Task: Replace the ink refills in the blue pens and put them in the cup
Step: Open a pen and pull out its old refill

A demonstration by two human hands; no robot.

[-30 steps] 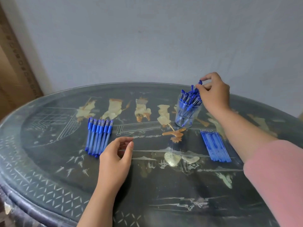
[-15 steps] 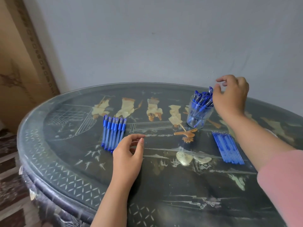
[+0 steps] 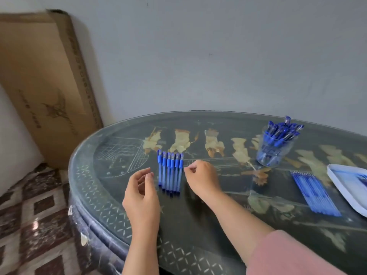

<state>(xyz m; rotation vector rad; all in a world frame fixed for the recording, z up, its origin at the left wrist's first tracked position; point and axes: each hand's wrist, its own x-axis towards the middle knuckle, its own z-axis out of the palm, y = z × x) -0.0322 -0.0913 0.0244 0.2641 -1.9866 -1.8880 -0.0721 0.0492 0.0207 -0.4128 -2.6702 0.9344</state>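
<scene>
Now your right hand (image 3: 202, 177) is curled, knuckles up, thumb tucked against the fingertips (image 3: 186, 169), with nothing in it. Those tips sit just beside the rightmost of six pens (image 3: 170, 173); whether they touch it, you cannot tell. Your left hand (image 3: 142, 187) is slack and empty, fingers loosely bent, thumb apart, palm turned toward the row from the other side. The pens lie between your two hands, side by side, caps away from you, flat on the table (image 3: 188, 225). Left of your left wrist the table's curved edge is near, with tiled floor (image 3: 29, 225) below it. Open tabletop lies between your forearms. Well apart to the right of your right hand, the cup (image 3: 288, 153) stands full of capped pens. Nearer you than the cup lie the refills (image 3: 313, 192) in a flat row, and just right of them a white tray (image 3: 349, 185), cut off by the frame. Far left, a cardboard box (image 3: 45, 86) leans on the wall.
</scene>
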